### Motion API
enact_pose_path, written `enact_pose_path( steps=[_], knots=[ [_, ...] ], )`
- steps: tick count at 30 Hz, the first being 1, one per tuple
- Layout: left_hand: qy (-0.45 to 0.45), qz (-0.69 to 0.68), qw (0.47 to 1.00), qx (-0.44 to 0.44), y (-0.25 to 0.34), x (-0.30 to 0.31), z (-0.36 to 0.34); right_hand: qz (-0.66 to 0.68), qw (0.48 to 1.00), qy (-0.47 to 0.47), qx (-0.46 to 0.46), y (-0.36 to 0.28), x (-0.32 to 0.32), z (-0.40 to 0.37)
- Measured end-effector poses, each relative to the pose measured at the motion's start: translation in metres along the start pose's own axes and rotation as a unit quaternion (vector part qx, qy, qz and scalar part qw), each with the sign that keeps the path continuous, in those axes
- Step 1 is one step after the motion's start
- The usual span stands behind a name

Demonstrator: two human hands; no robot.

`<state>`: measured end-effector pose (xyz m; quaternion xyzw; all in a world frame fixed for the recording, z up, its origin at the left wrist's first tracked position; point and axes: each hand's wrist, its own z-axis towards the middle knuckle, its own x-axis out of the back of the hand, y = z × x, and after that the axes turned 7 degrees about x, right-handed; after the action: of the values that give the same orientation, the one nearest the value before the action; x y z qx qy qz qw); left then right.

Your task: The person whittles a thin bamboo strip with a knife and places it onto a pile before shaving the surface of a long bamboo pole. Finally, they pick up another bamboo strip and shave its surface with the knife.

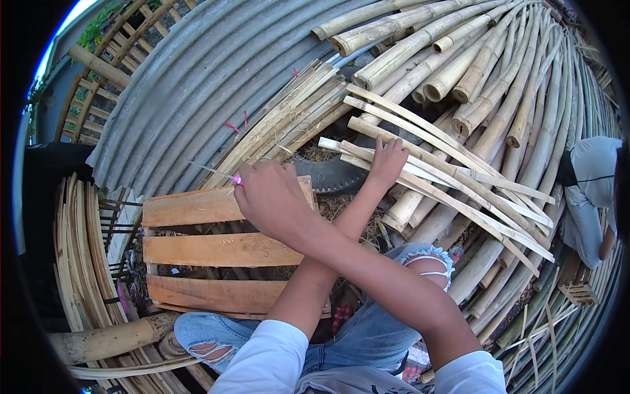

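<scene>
My forearms cross in front of me. My right hand (272, 197), on the left side of the view, is closed around the pink handle of a knife (216, 172); its thin blade points left, above the wooden slat bench. My left hand (389, 161) reaches to the right and rests with curled fingers at a split bamboo strip (436, 163). Several pale strips lie fanned out beside it, on top of round bamboo poles. Part of the left fingers' grip is hidden behind the hand.
A slatted wooden bench (220, 251) stands before my knees. Behind it lie a bundle of split bamboo (282, 118) and a corrugated sheet (197, 85). Bamboo poles (485, 85) fill the right; more strips (79, 256) lie left. Another person (590, 190) is at the far right.
</scene>
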<state>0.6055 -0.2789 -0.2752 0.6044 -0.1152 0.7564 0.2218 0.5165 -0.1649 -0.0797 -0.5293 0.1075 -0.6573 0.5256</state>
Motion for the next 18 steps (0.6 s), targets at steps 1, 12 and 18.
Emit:
enact_pose_path(
  steps=[1,12,18],
  knots=[
    [-0.001,-0.011,1.000,-0.005,0.000,0.001,0.001,0.000,1.000,-0.002,0.002,0.001,-0.002,-0.001],
    [0.046,-0.010,0.994,-0.099,-0.007,0.002,0.005,0.001,1.000,0.020,0.014,0.002,-0.002,0.007],
    [0.123,-0.020,0.979,-0.159,-0.031,0.031,0.024,0.005,0.999,0.041,-0.003,0.011,0.009,0.011]
  ],
)
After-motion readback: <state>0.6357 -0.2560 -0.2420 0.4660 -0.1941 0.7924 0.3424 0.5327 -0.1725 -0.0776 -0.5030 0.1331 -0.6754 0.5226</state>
